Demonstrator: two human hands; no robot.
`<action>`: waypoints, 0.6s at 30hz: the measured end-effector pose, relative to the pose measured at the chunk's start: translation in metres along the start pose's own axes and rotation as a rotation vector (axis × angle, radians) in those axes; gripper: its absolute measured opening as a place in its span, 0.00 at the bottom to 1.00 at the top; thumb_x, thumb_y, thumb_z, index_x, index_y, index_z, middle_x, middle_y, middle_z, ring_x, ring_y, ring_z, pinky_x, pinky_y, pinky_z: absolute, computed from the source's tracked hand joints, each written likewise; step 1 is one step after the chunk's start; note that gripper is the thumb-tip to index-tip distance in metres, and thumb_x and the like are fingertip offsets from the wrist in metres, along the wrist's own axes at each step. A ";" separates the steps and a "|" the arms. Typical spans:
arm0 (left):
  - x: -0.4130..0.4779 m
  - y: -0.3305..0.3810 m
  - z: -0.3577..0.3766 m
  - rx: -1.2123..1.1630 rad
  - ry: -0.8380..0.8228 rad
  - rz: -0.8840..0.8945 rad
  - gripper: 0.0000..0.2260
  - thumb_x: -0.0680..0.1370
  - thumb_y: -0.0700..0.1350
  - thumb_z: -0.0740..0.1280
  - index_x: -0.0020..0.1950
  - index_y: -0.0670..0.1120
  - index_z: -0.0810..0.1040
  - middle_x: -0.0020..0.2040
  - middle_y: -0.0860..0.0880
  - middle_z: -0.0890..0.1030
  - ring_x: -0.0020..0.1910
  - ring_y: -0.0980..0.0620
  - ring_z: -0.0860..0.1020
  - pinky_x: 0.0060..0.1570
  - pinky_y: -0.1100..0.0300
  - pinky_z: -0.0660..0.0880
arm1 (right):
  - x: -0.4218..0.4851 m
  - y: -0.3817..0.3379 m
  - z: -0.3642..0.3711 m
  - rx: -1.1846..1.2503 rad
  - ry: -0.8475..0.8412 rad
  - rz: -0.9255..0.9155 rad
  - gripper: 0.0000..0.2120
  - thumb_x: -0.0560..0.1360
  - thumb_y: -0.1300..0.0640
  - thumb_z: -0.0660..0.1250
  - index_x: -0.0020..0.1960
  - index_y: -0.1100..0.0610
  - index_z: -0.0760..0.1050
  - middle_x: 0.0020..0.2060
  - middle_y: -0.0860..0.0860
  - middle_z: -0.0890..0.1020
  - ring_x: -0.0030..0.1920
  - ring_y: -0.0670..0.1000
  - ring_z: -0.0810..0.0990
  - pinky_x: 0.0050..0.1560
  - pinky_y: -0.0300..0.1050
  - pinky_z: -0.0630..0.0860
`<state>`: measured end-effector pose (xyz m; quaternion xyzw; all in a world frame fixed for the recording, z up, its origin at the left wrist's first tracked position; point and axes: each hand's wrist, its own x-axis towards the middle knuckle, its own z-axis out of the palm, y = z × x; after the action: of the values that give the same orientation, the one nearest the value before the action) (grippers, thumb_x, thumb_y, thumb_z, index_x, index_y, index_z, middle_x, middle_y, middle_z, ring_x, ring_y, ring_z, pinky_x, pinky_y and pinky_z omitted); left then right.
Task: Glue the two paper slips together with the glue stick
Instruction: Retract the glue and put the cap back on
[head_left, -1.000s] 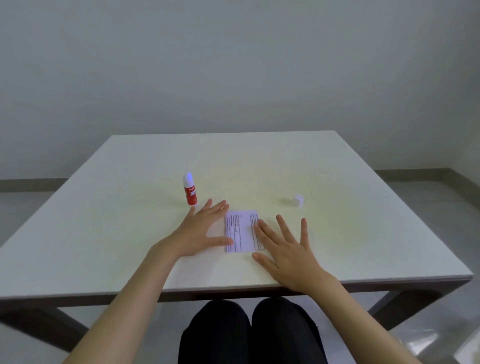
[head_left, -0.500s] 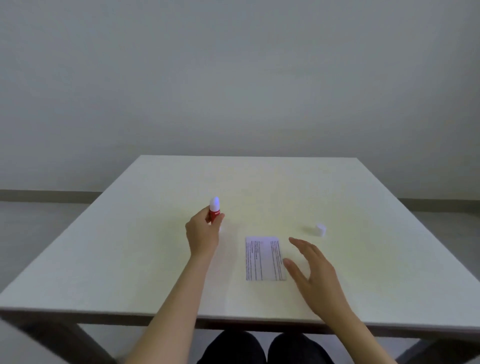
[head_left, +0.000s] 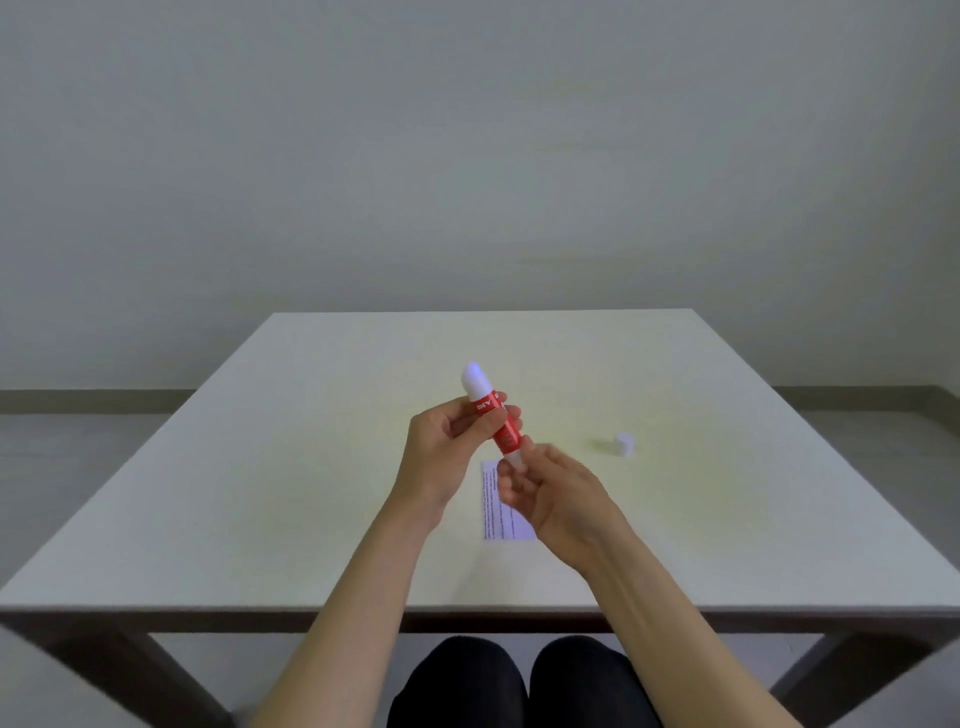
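A red glue stick (head_left: 494, 413) with a white rounded top is held tilted above the table. My left hand (head_left: 441, 452) grips its red body. My right hand (head_left: 550, 493) pinches the white bottom end of the stick with its fingertips. Below both hands a printed paper slip (head_left: 498, 512) lies flat on the table, partly hidden by my right hand. Only one slip outline shows; I cannot tell whether a second lies on it.
A small white cap (head_left: 624, 444) stands on the table to the right of the hands. The pale table (head_left: 260, 493) has its front edge near my dark-clothed knees (head_left: 519, 686). A plain wall stands behind.
My left hand took the glue stick off the table and lifted it. My right hand left the paper and rose to the stick's bottom end. The camera tilted up.
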<state>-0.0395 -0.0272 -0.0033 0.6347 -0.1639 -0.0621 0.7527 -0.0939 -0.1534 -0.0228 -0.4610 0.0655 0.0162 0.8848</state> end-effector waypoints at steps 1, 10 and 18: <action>-0.001 0.002 0.003 -0.007 0.013 -0.001 0.05 0.75 0.42 0.69 0.49 0.45 0.82 0.44 0.49 0.87 0.47 0.49 0.85 0.52 0.58 0.76 | -0.003 0.007 0.000 -0.161 0.051 -0.204 0.07 0.74 0.59 0.68 0.42 0.60 0.71 0.32 0.54 0.81 0.30 0.52 0.82 0.33 0.39 0.79; -0.010 0.010 0.010 0.010 -0.009 -0.001 0.03 0.71 0.44 0.72 0.43 0.50 0.84 0.43 0.49 0.87 0.47 0.52 0.85 0.50 0.66 0.76 | -0.012 0.003 -0.002 -0.181 0.049 -0.014 0.20 0.78 0.44 0.59 0.56 0.60 0.72 0.36 0.56 0.84 0.32 0.55 0.83 0.35 0.46 0.81; -0.010 0.012 0.012 -0.041 -0.009 -0.008 0.05 0.74 0.42 0.69 0.48 0.47 0.83 0.45 0.48 0.87 0.47 0.49 0.85 0.54 0.61 0.78 | -0.013 0.020 -0.009 -1.012 0.275 -0.823 0.05 0.73 0.60 0.69 0.45 0.61 0.75 0.32 0.52 0.81 0.30 0.50 0.79 0.32 0.37 0.75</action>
<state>-0.0541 -0.0330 0.0081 0.6196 -0.1633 -0.0712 0.7644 -0.1097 -0.1489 -0.0425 -0.8047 -0.0193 -0.3530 0.4770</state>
